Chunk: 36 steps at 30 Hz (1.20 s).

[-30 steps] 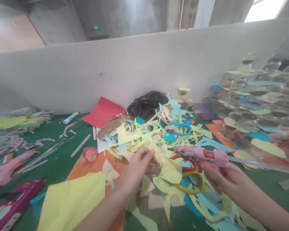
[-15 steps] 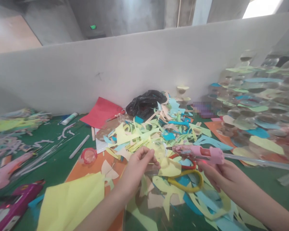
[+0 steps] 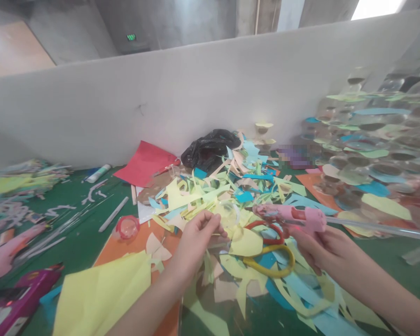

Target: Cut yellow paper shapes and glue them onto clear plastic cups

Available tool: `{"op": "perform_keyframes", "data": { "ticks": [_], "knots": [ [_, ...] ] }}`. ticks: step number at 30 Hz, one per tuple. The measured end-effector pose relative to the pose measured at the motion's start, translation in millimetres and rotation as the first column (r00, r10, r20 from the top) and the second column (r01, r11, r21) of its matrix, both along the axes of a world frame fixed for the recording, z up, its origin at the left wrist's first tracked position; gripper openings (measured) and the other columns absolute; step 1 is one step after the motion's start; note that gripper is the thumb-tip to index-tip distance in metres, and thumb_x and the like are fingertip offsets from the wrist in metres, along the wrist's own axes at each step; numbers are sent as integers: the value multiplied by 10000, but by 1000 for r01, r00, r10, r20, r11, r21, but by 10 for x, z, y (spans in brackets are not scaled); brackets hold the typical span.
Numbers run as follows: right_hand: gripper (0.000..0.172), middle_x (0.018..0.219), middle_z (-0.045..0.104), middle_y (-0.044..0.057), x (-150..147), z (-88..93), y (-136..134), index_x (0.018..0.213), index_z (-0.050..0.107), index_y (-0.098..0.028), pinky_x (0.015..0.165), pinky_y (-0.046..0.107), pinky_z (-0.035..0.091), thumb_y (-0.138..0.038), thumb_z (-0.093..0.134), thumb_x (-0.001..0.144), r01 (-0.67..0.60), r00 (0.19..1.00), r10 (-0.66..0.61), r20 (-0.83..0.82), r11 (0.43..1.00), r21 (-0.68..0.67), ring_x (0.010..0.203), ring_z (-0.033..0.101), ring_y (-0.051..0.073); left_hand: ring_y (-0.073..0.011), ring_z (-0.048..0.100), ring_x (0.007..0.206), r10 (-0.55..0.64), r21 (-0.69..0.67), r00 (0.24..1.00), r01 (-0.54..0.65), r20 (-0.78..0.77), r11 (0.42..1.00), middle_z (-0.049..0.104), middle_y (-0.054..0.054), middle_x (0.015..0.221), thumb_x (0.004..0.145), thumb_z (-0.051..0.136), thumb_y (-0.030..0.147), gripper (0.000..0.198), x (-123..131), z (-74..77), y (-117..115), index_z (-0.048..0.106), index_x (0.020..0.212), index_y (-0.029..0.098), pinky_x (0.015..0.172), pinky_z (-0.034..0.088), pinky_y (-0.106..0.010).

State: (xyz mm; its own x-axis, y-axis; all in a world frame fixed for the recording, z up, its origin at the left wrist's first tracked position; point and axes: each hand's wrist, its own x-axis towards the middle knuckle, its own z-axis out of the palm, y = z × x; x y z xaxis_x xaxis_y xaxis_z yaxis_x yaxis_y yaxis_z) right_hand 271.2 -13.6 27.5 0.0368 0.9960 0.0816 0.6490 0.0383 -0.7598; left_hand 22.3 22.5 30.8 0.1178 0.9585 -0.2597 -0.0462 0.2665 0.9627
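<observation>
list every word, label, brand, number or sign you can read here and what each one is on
No text can be read.
Green sign, high in the background: marks too small and blurred.
White tube: any print too small.
Purple tool: too blurred.
Pink glue gun in the right hand: no lettering visible.

The glue gun is plastic; paper scraps matt; black bag glossy.

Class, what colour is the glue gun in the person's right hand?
Mostly pink; the glue gun shows best in the head view.
</observation>
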Motion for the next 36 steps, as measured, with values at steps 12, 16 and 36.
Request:
{"op": "perform_keyframes", "data": {
  "ticks": [12,16,36],
  "knots": [
    [568,447,470,-8,-55,38,-11,503,452,-225,475,250,415,-632,413,897,-134,987,119,-106,980,-148,444,474,136,-126,638,563,-167,-60,986,165,-30,985,619,14,635,801,684,503,380,41,-61,-12,527,682,177,626,525,-263],
    [514,432,447,-21,-64,42,-5,738,703,-209,439,254,380,-585,400,914,-139,990,136,-37,984,-115,431,454,150,-122,641,573,-176,-66,984,175,-13,982,625,14,644,798,689,505,384,47,-45,-22,531,683,175,636,529,-261],
    [549,395,436,-3,-82,77,-2,541,603,-248,406,277,365,-609,394,898,-121,992,123,15,987,-103,387,459,165,-114,630,565,-189,-51,982,189,6,981,616,15,639,798,699,498,374,60,-61,-37,550,699,169,608,533,-248]
  ]
}}
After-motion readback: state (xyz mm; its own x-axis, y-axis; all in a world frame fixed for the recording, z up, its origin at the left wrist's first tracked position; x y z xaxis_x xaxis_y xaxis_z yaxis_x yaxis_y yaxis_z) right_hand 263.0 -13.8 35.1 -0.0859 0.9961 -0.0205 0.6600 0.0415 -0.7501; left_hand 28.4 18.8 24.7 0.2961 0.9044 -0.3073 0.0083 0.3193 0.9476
